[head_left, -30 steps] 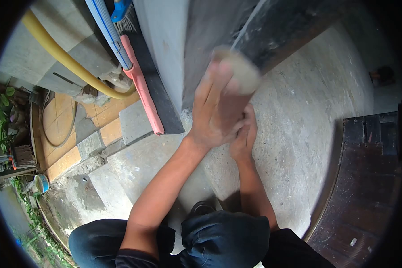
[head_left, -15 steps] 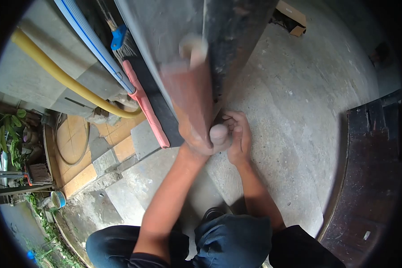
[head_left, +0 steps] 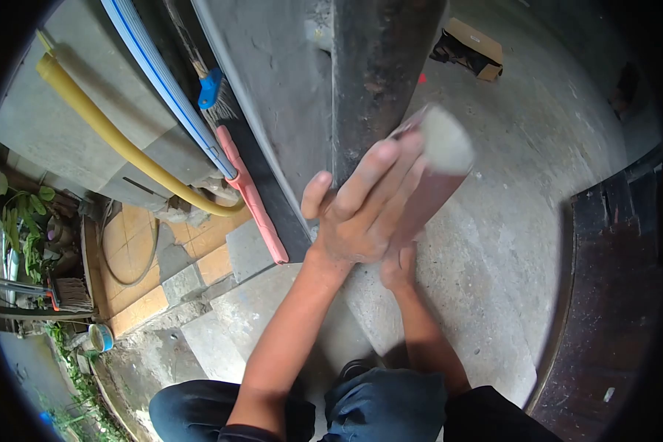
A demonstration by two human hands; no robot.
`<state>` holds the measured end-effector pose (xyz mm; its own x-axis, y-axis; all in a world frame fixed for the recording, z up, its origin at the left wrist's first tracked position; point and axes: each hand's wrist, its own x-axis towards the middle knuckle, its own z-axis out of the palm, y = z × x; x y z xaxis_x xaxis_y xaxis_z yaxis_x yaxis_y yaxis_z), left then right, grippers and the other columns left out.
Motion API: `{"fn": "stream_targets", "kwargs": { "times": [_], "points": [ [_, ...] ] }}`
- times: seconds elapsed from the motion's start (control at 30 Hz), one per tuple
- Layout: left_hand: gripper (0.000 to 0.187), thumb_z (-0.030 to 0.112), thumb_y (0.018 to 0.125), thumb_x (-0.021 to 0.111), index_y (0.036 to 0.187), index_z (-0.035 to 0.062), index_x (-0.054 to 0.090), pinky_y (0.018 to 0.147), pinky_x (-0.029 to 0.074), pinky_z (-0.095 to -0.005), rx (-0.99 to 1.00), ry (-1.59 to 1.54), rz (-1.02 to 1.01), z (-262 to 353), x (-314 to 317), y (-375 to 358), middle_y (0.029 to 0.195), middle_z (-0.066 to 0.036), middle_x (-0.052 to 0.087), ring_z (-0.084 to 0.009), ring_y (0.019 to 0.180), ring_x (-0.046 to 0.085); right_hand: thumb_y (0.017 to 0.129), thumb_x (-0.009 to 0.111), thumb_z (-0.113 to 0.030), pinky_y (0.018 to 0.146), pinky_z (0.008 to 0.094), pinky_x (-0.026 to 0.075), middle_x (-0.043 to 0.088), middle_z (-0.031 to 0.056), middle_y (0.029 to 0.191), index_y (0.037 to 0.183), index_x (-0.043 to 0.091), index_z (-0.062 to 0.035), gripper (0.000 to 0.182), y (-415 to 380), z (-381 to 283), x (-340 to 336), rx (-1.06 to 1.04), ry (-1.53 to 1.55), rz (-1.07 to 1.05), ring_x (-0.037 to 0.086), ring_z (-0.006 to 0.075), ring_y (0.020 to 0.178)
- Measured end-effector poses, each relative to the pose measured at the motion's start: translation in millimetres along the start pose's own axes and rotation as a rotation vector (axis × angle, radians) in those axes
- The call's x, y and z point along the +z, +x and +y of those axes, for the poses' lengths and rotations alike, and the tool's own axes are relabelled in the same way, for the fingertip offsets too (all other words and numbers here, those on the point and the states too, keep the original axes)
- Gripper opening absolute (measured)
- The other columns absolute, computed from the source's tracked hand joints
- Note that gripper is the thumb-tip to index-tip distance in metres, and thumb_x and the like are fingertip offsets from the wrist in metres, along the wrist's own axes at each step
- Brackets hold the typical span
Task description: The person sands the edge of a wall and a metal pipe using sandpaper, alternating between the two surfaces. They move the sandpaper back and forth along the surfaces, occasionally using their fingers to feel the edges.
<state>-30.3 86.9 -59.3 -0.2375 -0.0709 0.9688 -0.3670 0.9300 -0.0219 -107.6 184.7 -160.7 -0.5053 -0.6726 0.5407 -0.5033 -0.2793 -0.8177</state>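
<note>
- Piece, reddish brown and roll-like with a pale round end (head_left: 429, 193): raised over the floor, right of the left hand and above the right hand in view. Outline blurred; material not determined.
- Left hand (head_left: 361, 210): back toward camera, wide, fingers extended and spaced, outermost finger well apart. Fingers on the right overlap the piece near its pale end; firmness of grip cannot be told.
- Right hand (head_left: 398, 269): at the lower end of the piece, mostly hidden behind it. Finger opening cannot be told.
- Knees (head_left: 387, 401): bent, dark blue trousers, below the forearms in view.
- Post (head_left: 368, 81): dark, scuffed surface, beyond the left hand.
- Pink bar (head_left: 252, 193): slanted, left of the post; lower end of a blue-striped pale pole (head_left: 171, 88) meets it.
- Brush (head_left: 211, 88): blue fitting, pale bristles, just beside the pole.
- Yellow hose (head_left: 114, 136): curved, left of the pole.
- Dark panel (head_left: 611, 295): far right, pale flecks on surface.
- Floor (head_left: 479, 258): grey, worn, between hands and panel.
- Tin (head_left: 101, 337): blue side, at left, below the plants (head_left: 26, 210).
- Cardboard box (head_left: 475, 48): open, dark contents, on the floor beyond the post.
</note>
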Motion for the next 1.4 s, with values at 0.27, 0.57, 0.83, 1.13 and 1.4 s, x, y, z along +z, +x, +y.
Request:
{"fn": "stream_targets", "kwargs": {
  "times": [0.27, 0.57, 0.83, 1.13, 1.4],
  "points": [
    [0.070, 0.044, 0.096, 0.037, 0.144, -0.0068, 0.038, 0.118, 0.008, -0.0485, 0.011, 0.058, -0.086, 2.3, -8.9, -39.7, 0.157, -0.026, 0.030, -0.0404, 0.148, 0.022, 0.107, 0.036, -0.034, 0.075, 0.0363, 0.048, 0.059, 0.0150, 0.101, 0.121, 0.058, 0.0004, 0.043, 3.2, 2.3, -8.5, 0.060, -0.036, -0.015, 0.059, 0.0245, 0.081],
    [0.047, 0.004, 0.080, 0.068, 0.126, -0.0010, 0.061, 0.093, 0.048, -0.0375, 0.008, -0.742, -0.144, 52.7, -34.7, 47.8, 0.130, -0.012, 0.065, -0.0264, 0.119, 0.062, 0.102, 0.046, -0.042, 0.087, 0.0384, 0.048, 0.060, 0.0175, 0.114, 0.132, 0.053, -0.0033, 0.050, 8.8, -35.2, -15.2, 0.030, 0.220, 0.113, 0.059, 0.0277, 0.097],
    [0.042, 0.002, 0.084, 0.072, 0.123, -0.0006, 0.059, 0.089, 0.052, -0.0348, -0.340, -1.203, -0.622, 27.2, -89.7, 91.9, 0.118, -0.015, 0.066, -0.0273, 0.103, 0.067, 0.084, 0.066, -0.066, 0.098, 0.0406, 0.048, 0.053, 0.0178, 0.133, 0.142, 0.044, -0.0004, 0.091, 51.9, -158.7, -27.3, -0.164, 0.990, 0.118, 0.057, 0.0274, 0.119],
    [0.035, 0.008, 0.095, 0.067, 0.124, -0.0028, 0.051, 0.094, 0.054, -0.0320, -1.141, -1.424, -0.613, -23.6, -132.7, 66.5, 0.120, -0.015, 0.065, -0.0184, 0.107, 0.064, 0.099, 0.060, -0.014, 0.095, 0.0324, 0.048, 0.058, 0.0144, 0.128, 0.127, 0.056, 0.0037, 0.033, 57.5, -164.1, -11.2, -0.176, 0.510, 0.311, 0.061, 0.0217, 0.111],
    [0.027, 0.017, 0.101, 0.055, 0.121, -0.0008, 0.057, 0.092, 0.051, -0.0346, -1.099, -0.978, -1.026, -87.4, -249.8, 87.9, 0.115, -0.012, 0.067, -0.0214, 0.105, 0.065, 0.093, 0.064, -0.018, 0.112, 0.0526, 0.031, 0.037, 0.0231, 0.144, 0.130, 0.059, -0.0054, 0.039, 109.9, -111.0, 28.7, -0.655, -0.427, 0.324, 0.039, 0.0446, 0.133]
  ]
}}
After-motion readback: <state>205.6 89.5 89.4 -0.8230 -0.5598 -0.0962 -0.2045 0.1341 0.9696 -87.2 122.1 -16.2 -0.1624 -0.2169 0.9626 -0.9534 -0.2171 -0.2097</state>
